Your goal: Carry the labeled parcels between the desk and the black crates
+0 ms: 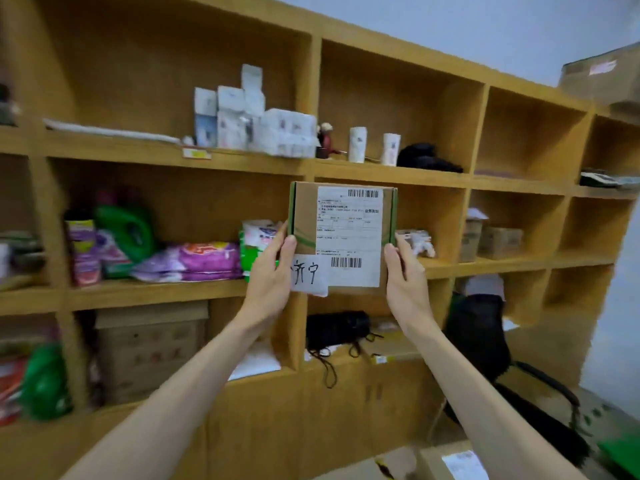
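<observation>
Head view: both hands, left and right, grasp one labeled parcel raised before the shelves, mid-carry by my judgement; neither desk nor crates visible, delivery left.

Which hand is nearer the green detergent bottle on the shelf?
Left. The left hand grips the cardboard parcel's left edge, on the green detergent bottle's side; the right hand grips the far edge.

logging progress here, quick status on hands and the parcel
Left hand and right hand both grip the parcel, label facing camera, held up before the shelves. Nothing between hands and parcel. No crates in view.
</observation>
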The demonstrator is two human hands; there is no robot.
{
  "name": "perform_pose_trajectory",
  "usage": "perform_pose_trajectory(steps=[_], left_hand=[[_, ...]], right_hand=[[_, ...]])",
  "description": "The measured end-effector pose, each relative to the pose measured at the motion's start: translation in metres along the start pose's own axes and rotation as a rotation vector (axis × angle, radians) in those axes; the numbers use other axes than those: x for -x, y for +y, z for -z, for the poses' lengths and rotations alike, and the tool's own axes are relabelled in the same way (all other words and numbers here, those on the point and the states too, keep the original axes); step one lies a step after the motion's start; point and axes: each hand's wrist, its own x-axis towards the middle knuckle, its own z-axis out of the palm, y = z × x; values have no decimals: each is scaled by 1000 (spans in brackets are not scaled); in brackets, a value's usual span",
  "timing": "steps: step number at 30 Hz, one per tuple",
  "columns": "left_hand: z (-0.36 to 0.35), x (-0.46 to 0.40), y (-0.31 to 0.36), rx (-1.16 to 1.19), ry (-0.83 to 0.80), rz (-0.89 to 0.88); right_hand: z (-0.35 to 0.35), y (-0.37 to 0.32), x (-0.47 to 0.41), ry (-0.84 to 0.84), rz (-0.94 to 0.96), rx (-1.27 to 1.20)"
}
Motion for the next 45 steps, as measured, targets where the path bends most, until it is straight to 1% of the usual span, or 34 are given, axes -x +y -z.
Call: perform_pose_trajectory(steps=[2, 5, 9, 12, 15, 18, 20, 23, 26, 28, 33, 36, 39, 45], left_hand=[[63, -6, -6, -87, 89, 3], [149, -4, -6, -213, 225, 12], [254, 20, -13, -368, 389, 43], [321, 52, -7, -458, 522, 54], [382, 84, 3, -587, 659, 91], [433, 123, 19, -622, 780, 121], [460, 150, 35, -626, 875, 136], [488, 186, 64, -694, 984, 149], [515, 217, 84, -761, 1073, 164], [535, 236, 93, -811, 1117, 186], [577, 263, 112, -908, 1261, 217], [603, 265, 117, -980, 1315, 224], [638, 263, 115, -1023, 1350, 245], [703, 262, 88, -1116, 1395, 268]], right_hand=[[-68, -9, -9, -103, 1, -73], [-163, -23, -11, -211, 41, -176], [-275, -44, 8, -367, 61, -308], [-347, -66, 37, -519, 45, -431], [-410, -91, 71, -629, 39, -525], [-466, -122, 106, -720, 64, -602], [-499, -145, 131, -819, 78, -660], [-544, -175, 171, -965, 104, -736], [-581, -202, 209, -1042, 112, -822], [-603, -219, 232, -1129, 107, -870], [-653, -262, 273, -1294, 92, -1016], [-689, -284, 287, -1341, 69, -1069], [-729, -297, 296, -1374, 98, -1113], [-809, -305, 311, -1410, 124, -1163]])
